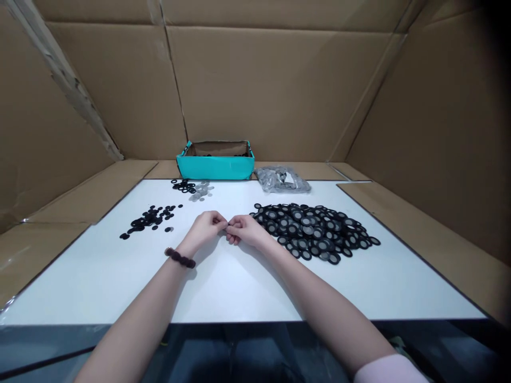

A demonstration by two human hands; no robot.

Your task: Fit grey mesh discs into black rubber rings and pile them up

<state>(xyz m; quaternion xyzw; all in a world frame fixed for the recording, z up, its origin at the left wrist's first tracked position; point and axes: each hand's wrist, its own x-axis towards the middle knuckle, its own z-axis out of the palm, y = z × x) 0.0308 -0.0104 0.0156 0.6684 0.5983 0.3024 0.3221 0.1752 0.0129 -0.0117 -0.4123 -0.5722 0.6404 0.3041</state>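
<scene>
Above the middle of the white table, my left hand (206, 230) and my right hand (244, 230) meet at the fingertips. Both are closed in a pinch on a small dark piece (228, 225), mostly hidden by the fingers, so its exact kind does not show. Right of my right hand lies a large heap of black rings with grey centres (307, 229). Left of my left hand small black discs (151, 217) are scattered. Farther back are a little group of black rings (183, 186) and some pale translucent discs (202, 191).
At the table's back stands a turquoise open box (215, 168) with dark pieces inside. Beside it lies a clear plastic bag (282, 180) filled with grey pieces. Cardboard walls (271, 90) enclose the white table (239, 298) at the back and both sides.
</scene>
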